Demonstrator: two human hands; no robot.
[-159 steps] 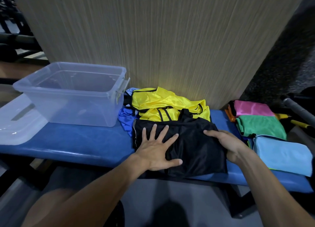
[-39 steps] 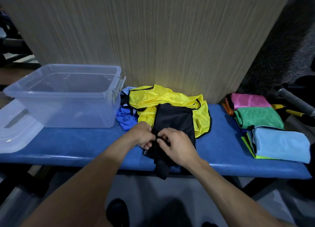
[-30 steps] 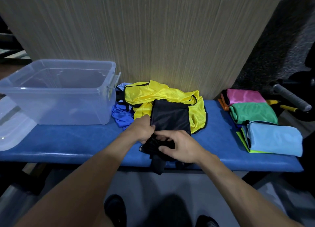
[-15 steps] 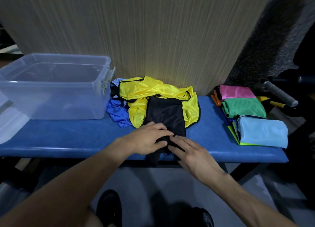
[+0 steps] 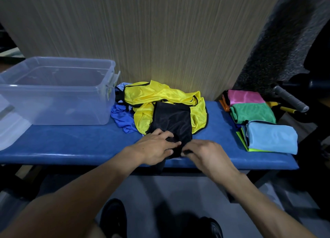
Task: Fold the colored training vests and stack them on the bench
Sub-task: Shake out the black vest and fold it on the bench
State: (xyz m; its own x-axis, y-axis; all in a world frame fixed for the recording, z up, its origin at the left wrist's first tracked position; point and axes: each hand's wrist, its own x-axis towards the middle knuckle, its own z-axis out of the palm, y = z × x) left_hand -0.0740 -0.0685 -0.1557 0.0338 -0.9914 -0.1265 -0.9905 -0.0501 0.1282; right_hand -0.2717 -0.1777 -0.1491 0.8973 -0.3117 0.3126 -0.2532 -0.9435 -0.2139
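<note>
A black vest (image 5: 172,119), folded into a narrow strip, lies on the blue bench (image 5: 71,141), its far end over a crumpled yellow vest (image 5: 153,96). A rumpled blue vest (image 5: 121,116) sits left of the yellow one. My left hand (image 5: 157,147) rests on the black vest's near end with fingers curled onto the cloth. My right hand (image 5: 205,152) pinches the near edge of the black vest beside it. A bit of black cloth hangs over the bench's front edge. Folded vests lie at the right: pink (image 5: 244,96), green (image 5: 253,113), light blue (image 5: 271,136).
A clear plastic tub (image 5: 53,93) stands on the bench's left part, its lid (image 5: 10,132) beside it at far left. A wood-grain wall rises behind the bench. A grey-handled bar (image 5: 290,101) and yellow tools lie beyond the right end. My shoes show on the floor below.
The black vest went from a wide fold to a narrow strip. In the last half second my right hand's fingers curled from flat to pinching the near edge; the left hand stayed on the cloth.
</note>
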